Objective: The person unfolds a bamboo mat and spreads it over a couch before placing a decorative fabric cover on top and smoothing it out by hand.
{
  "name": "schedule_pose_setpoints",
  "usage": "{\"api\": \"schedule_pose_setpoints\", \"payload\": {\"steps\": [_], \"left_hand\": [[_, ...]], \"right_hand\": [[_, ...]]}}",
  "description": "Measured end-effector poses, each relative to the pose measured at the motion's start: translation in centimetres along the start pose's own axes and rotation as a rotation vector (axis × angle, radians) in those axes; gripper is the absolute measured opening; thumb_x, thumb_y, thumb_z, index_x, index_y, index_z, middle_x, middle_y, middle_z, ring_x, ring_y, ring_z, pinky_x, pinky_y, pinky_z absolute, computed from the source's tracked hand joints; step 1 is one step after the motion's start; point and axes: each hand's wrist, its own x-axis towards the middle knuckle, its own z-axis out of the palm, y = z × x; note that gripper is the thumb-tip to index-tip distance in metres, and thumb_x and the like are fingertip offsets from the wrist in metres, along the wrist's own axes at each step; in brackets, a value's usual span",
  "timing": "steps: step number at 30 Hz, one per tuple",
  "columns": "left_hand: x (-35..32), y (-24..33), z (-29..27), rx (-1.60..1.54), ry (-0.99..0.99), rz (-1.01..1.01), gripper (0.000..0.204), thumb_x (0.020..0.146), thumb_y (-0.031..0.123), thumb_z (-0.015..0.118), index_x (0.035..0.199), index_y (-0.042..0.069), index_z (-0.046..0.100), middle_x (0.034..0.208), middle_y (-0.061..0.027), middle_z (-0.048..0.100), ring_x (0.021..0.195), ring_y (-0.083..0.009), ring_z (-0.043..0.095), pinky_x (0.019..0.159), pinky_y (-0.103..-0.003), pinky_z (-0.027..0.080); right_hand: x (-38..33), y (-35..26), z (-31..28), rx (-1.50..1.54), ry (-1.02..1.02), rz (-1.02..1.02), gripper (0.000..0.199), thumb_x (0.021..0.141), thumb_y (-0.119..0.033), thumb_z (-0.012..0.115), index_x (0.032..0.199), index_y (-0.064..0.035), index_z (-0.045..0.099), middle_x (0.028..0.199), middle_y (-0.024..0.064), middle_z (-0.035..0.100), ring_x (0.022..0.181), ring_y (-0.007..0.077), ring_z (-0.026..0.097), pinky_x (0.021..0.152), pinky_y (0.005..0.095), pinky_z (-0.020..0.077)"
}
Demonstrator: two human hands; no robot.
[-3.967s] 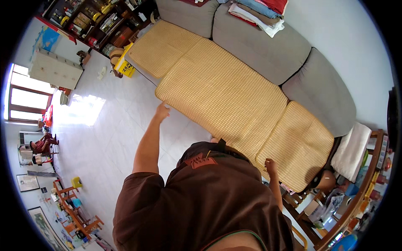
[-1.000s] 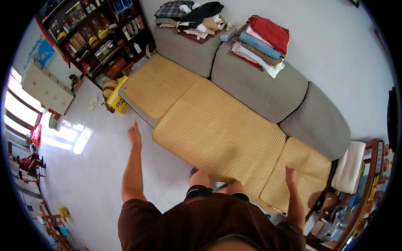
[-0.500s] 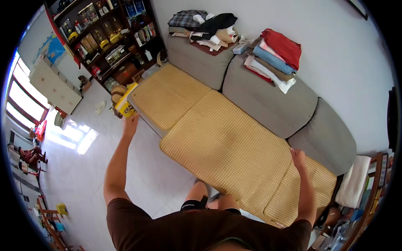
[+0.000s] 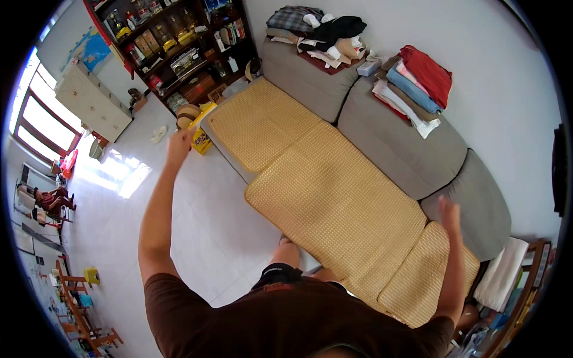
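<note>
A woven tan sofa mat [image 4: 340, 191] in several sections covers the seat of a grey sofa. My left hand [image 4: 179, 146] is raised left of the mat, its fingers curled, with nothing visible in it. Beyond that hand stands a yellow box [image 4: 202, 142], partly hidden by it, beside the sofa's left end. On the right, my right hand [image 4: 449, 213] is closed in front of the grey backrest cushion [image 4: 483, 203], with no held thing showing. Below it lies the small right mat section [image 4: 427, 274], partly covered by my forearm.
Folded clothes [image 4: 421, 83] and a looser clothes pile [image 4: 322, 36] rest on the backrest. A dark shelf unit [image 4: 179, 53] stands far left. At right is a wooden rack [image 4: 534, 274] beside a white folded cloth [image 4: 501, 274]. White slippers [image 4: 159, 133] lie on the floor.
The view has shifted, so the sofa sits further right. My left hand has moved up and away from the box's near side. My right hand has left the mat's back edge.
</note>
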Motion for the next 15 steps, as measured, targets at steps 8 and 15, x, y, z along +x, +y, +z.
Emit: {"api": "schedule_pose_setpoints", "payload": {"steps": [8, 15], "left_hand": [[-9.2, -11.5, 13.6, 0.429, -0.415, 0.242, 0.033, 0.089, 0.040, 0.046, 0.091, 0.014, 0.068, 0.095, -0.0121, 0.066, 0.088, -0.0303, 0.063, 0.078, -0.043, 0.049], [-28.4, -3.8, 18.4, 0.227, -0.987, -0.099, 0.046, 0.085, 0.056, 0.046, 0.094, 0.016, 0.067, 0.100, -0.0080, 0.066, 0.097, -0.0306, 0.060, 0.080, -0.047, 0.047]], "right_hand": [[-2.7, -3.0, 13.2, 0.076, -0.214, 0.009, 0.026, 0.086, -0.019, 0.048, 0.080, 0.0017, 0.063, 0.076, 0.0177, 0.063, 0.063, 0.0312, 0.059, 0.062, 0.0405, 0.0451], [-21.5, -5.3, 23.9, 0.199, -0.578, 0.182, 0.035, 0.085, -0.034, 0.055, 0.078, -0.0034, 0.068, 0.077, 0.0193, 0.064, 0.072, 0.0346, 0.062, 0.066, 0.0418, 0.0467]]}}
